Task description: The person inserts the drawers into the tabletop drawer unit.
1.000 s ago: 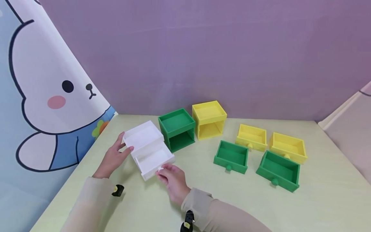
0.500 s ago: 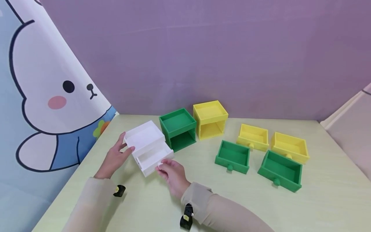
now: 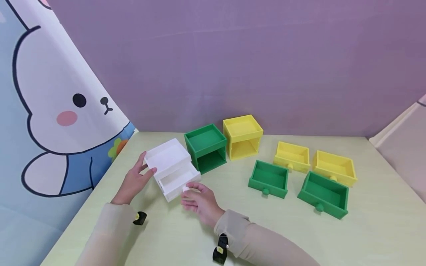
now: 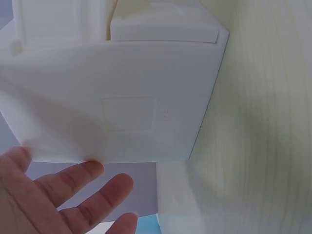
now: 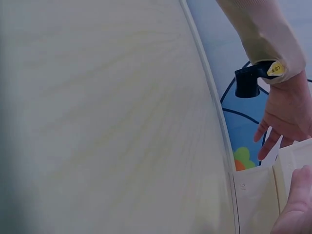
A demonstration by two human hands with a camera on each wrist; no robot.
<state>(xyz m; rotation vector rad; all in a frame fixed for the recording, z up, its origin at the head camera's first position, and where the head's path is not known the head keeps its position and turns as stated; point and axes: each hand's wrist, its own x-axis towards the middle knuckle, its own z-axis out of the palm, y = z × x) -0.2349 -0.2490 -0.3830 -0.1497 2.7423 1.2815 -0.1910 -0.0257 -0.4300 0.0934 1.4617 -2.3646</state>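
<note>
A white toy cabinet with a shallow tray top stands at the left of the table. Its lower white drawer sticks partway out of the front. My left hand holds the cabinet's left side, thumb at the front edge and fingers at the back; those fingertips meet the back edge in the left wrist view. My right hand is at the drawer front and pinches its small white knob between thumb and index finger. In the right wrist view, the thumb overlaps the white plastic.
Right of the white cabinet stand a green cabinet and a yellow cabinet, both with hollow fronts. Two green drawers and two yellow drawers lie on the table farther right. A purple backdrop rises behind.
The white drawer has slid a little farther into its cabinet, with the right hand following at the knob. The left hand keeps its hold on the cabinet's side.
</note>
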